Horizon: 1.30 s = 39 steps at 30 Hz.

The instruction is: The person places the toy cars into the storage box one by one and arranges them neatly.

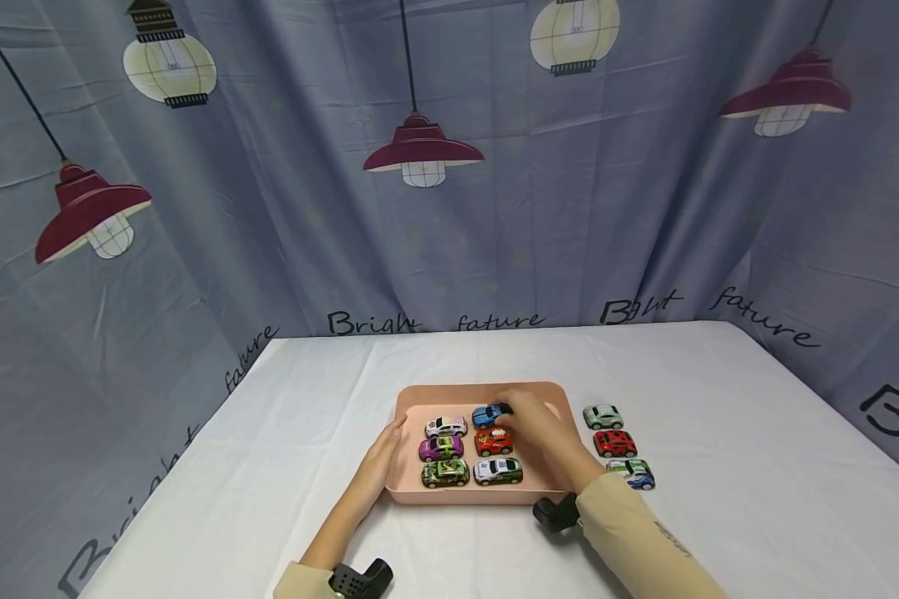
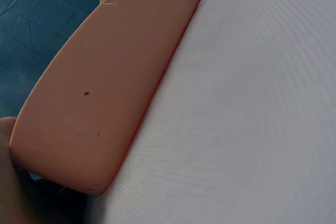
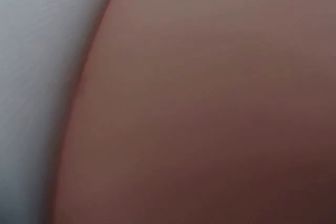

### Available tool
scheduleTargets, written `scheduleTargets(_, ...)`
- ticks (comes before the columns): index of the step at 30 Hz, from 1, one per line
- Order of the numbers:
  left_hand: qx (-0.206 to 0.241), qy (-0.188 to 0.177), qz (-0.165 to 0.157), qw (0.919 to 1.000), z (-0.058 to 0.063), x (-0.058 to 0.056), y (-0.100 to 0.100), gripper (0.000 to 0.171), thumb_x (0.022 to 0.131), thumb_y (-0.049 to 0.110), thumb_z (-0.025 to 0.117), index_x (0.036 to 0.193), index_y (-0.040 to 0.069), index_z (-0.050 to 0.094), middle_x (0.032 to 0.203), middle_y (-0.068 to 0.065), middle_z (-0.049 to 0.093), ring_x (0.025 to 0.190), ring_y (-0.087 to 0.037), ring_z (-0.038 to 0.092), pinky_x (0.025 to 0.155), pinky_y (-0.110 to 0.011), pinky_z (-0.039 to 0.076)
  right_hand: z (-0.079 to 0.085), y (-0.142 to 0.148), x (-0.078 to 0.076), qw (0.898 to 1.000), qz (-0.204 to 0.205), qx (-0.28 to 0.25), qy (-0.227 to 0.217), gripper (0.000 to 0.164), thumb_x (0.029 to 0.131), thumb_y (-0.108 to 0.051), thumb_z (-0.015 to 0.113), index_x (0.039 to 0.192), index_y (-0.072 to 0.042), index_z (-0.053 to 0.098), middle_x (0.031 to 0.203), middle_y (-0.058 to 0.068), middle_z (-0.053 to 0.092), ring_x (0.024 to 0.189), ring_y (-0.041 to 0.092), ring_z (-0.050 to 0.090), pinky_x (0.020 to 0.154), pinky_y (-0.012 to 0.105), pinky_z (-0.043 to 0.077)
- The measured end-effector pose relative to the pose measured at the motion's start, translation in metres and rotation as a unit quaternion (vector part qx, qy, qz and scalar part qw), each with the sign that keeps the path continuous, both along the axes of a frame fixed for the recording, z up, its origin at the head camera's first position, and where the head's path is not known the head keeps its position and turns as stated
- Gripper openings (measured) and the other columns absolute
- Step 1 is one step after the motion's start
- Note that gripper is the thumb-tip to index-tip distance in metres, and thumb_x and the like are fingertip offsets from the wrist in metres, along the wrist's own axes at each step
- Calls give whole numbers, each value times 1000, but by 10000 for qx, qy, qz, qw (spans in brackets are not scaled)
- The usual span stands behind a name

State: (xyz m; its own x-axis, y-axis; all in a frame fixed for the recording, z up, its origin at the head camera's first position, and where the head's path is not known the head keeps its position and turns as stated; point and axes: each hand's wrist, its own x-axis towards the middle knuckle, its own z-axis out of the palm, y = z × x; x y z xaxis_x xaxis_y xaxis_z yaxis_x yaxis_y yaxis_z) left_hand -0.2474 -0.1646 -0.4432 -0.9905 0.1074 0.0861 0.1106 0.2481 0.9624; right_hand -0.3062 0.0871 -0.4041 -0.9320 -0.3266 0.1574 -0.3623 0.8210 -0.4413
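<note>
My right hand [image 1: 535, 424] reaches over the right part of a pink tray [image 1: 464, 497], its fingertips pinching the rear end of a blue toy car [image 1: 487, 415]. Just in front of that car lies a red toy car [image 1: 493, 442], then a white and green one [image 1: 498, 472]. Beside them, a white toy car [image 1: 445, 427], a purple one [image 1: 440, 448] and a green camouflage one [image 1: 445, 474] form a left column. Along the tray's left wall rests my left hand [image 1: 378, 462], fingers extended against it. The tray's outer wall [image 2: 100, 87] fills much of the left wrist view.
Right of the tray, a pale green toy car [image 1: 603, 417], a red one [image 1: 614, 443] and a white, blue and green one [image 1: 631, 473] line up on the white tablecloth [image 1: 757, 499]. A grey-blue curtain [image 1: 494, 249] with printed lamps hangs behind the table.
</note>
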Motion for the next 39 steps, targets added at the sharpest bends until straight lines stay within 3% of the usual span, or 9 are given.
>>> scheduleTargets(8, 3, 43, 2, 10000, 2, 0, 1, 50, 99, 38, 31, 141, 11, 33, 150, -13, 24, 139, -35, 16, 113, -54, 9, 1, -3, -3, 9999, 97, -83, -54, 17, 79, -9, 67, 95, -3, 66, 92, 10, 67, 88, 22, 61, 80, 36, 51)
scheduleTargets(18, -26, 5, -15, 10000, -1, 0, 1, 51, 99, 39, 30, 142, 12, 32, 150, -13, 23, 139, -36, 15, 113, -55, 8, -1, -3, -3, 9996, 170, 4, -206, 25, 82, -8, 64, 106, 0, 65, 105, 14, 66, 101, 28, 60, 90, 39, 49)
scheduleTargets(25, -76, 11, 28, 10000, -2, 0, 2, 52, 98, 40, 29, 141, 11, 32, 150, -13, 24, 139, -36, 16, 112, -57, 9, 7, 3, 2, 9998, 143, -48, -159, 26, 83, -8, 64, 108, 1, 64, 109, 15, 65, 106, 30, 59, 91, 42, 48)
scheduleTargets(34, -27, 32, -24, 10000, -3, 1, 1, 52, 99, 39, 30, 142, 11, 31, 150, -13, 23, 139, -36, 16, 112, -56, 9, 15, 11, 14, 9992, -38, -353, 174, 28, 86, -9, 60, 112, -1, 62, 115, 15, 63, 112, 32, 55, 95, 43, 45)
scheduleTargets(39, -12, 28, -4, 10000, -3, 1, 1, 51, 98, 39, 30, 142, 12, 32, 150, -13, 23, 139, -36, 17, 112, -56, 8, 23, 15, 20, 9975, -147, -154, 675, 26, 87, -15, 60, 110, -6, 65, 110, 12, 66, 100, 29, 62, 86, 42, 50)
